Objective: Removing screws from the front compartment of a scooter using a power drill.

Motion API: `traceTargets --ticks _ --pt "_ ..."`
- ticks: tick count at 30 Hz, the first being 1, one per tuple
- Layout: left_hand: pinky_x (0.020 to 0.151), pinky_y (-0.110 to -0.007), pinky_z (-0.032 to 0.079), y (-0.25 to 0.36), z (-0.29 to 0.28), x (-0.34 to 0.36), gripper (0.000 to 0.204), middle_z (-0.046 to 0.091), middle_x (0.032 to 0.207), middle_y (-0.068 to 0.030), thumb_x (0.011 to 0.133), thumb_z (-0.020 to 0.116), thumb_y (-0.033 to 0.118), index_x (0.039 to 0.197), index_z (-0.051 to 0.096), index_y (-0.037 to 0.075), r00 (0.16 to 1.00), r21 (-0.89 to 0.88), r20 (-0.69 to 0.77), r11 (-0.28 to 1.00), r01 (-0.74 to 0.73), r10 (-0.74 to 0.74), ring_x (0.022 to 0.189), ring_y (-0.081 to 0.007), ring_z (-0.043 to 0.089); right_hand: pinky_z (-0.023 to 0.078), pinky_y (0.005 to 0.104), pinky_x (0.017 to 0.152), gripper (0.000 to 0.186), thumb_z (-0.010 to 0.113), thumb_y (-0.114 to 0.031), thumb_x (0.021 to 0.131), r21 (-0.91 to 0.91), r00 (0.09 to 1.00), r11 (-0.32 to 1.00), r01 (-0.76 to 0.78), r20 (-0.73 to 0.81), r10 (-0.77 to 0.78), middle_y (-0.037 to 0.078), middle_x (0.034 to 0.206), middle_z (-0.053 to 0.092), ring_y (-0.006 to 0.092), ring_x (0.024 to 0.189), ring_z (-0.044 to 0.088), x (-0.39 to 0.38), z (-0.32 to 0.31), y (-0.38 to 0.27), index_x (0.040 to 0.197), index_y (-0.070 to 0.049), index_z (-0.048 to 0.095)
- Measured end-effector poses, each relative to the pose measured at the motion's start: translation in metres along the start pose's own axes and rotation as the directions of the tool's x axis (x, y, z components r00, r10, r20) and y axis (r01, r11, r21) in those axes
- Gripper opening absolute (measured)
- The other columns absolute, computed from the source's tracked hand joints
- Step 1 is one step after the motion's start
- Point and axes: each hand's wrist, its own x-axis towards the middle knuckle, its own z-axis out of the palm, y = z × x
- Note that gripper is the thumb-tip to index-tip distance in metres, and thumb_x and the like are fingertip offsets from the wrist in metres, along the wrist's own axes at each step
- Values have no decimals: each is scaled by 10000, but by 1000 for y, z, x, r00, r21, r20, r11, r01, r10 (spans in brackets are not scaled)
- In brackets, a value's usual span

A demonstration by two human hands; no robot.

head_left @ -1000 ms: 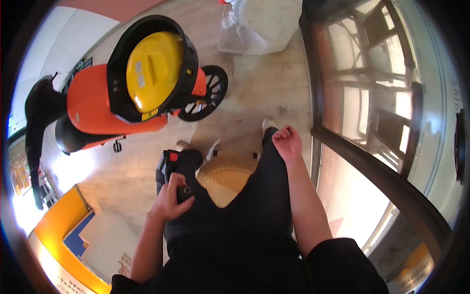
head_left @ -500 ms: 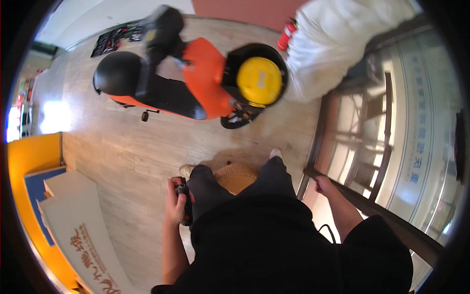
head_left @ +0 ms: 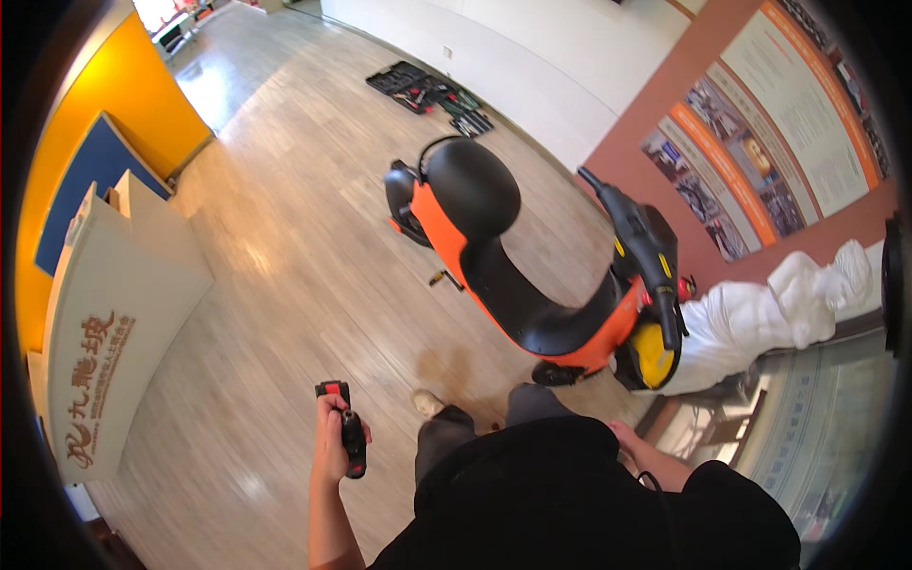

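Note:
My left hand (head_left: pixel 332 439) is closed around a black-and-red cordless drill (head_left: pixel 354 448), held low beside my left leg. The drill's round nose shows above my fingers. On the other side, my right hand (head_left: pixel 623 440) hangs by my hip, partly hidden by my black shirt; its fingers are too covered to read. Ahead of me stands an orange-and-black scooter (head_left: pixel 470 190) with a rounded black seat and black handlebars. A yellow helmet-like thing (head_left: pixel 654 357) sits in the dark front basket (head_left: pixel 622 369) below the handlebars.
Beyond the scooter, an open tool case (head_left: pixel 418 87) with several tools lies on the floor by the white wall. A white statue (head_left: pixel 750 318) and a red fire extinguisher (head_left: pixel 686 287) stand at the right, by a glass panel (head_left: pixel 817 408). A pale counter (head_left: pixel 142 275) curves along the left.
My view has turned right, and the scooter now lies lower and farther right in it. My right hand has come from the glass frame to my hip. The left hand still holds the drill.

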Motion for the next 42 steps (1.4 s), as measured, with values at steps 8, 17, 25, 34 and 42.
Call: traceTargets --ticks 8,17,25,34,42 --pt "610 -294 497 59 -57 41 622 627 718 -99 914 781 378 1285 366 101 991 -50 -59 991 -124 121 634 -169 607 536 324 809 226 673 -251 989 194 886 905 378 208 -415 12 1009 711 134 913 647 -37 109 -229 1025 -36 732" --pt "615 -318 510 135 -98 236 403 597 733 -91 915 672 -11 1106 342 119 974 -87 -226 996 -3 -17 640 -175 596 543 323 825 206 671 -241 984 -504 788 606 616 398 -470 20 1049 732 129 935 665 147 195 -403 1035 -54 739" --pt "619 -332 523 237 -154 437 402 582 697 -113 929 657 10 1095 308 123 938 -75 -321 984 -161 130 622 -199 596 574 289 742 183 560 -235 1070 419 884 904 81 389 -260 29 925 690 151 857 705 217 298 -757 1071 -78 654" --pt "632 -319 501 285 -292 641 317 555 661 -99 968 623 94 1118 345 72 871 -186 -465 944 -273 160 601 -186 572 510 275 734 111 640 -170 1020 523 952 843 128 172 -252 -22 886 644 97 827 610 279 306 -1015 1058 -86 703" --pt "628 -286 489 401 -364 881 381 567 729 -73 913 670 -20 1070 346 105 969 -83 -230 990 -114 93 641 -153 593 476 261 584 111 632 -171 1025 638 996 768 -55 92 -5 6 828 663 109 674 592 330 319 -1104 1048 -83 695"
